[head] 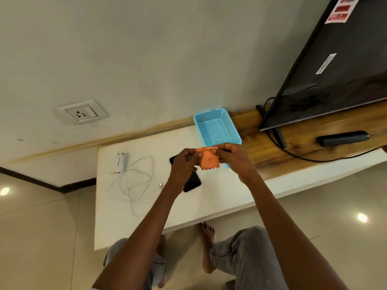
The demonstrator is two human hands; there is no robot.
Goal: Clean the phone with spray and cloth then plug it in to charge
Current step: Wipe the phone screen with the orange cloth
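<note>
— Head view, centre of the frame: both hands are up over the white table [209,197], and the orange cloth [208,160] hangs between them.

— How are they holding it?

— The left hand [184,164] has its fingers curled in, pinching the cloth's upper left edge. The right hand [234,158] pinches the upper right edge with thumb and fingertips. The cloth droops below their grip, its zigzag hem at the bottom, clear of the table.

— And the phone?

— The black phone [191,183] lies flat on the table just under the left wrist, partly hidden by it. Left of it, the white charging cable [137,178] lies in loose loops, with the white charger [120,163] at its upper left and the cable's small plug end [160,186] near the phone, not touching it.

— Anything behind the hands?

— A blue basket [217,126], right behind the cloth. The wall socket [81,111] sits at middle left of the frame, a television [345,70] at upper right, and a dark remote [343,138] on the wooden shelf [303,143] below it
</note>
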